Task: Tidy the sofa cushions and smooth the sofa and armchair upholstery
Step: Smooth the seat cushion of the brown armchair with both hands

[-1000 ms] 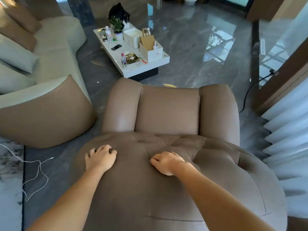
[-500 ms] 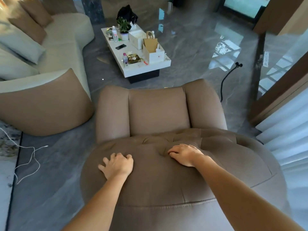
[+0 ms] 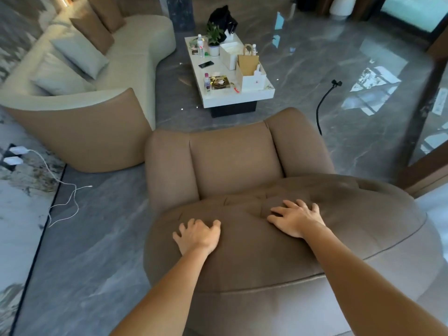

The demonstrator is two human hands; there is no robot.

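A brown leather armchair [image 3: 232, 161] fills the middle of the view, seen from behind its tufted backrest [image 3: 351, 214]. My left hand [image 3: 197, 235] lies palm down on the left part of the backrest top, fingers spread. My right hand [image 3: 294, 218] rests flat a little farther right and higher, fingers apart near the tufted seams. Neither hand holds anything. At the upper left curves a cream sofa [image 3: 135, 49] with a brown outer shell, carrying two pale cushions [image 3: 80, 53] and two brown cushions [image 3: 93, 32] along its back.
A white coffee table [image 3: 218, 98] beyond the armchair holds bottles, a plant, boxes and a paper bag. A black cable [image 3: 323, 103] lies on the glossy grey floor at right. White charger cords [image 3: 65, 190] trail on the floor at left, beside a rug edge.
Both hands have slid rightward across the backrest top, and their fingers have spread wider. The view has shifted, showing more of the sofa and floor at left.
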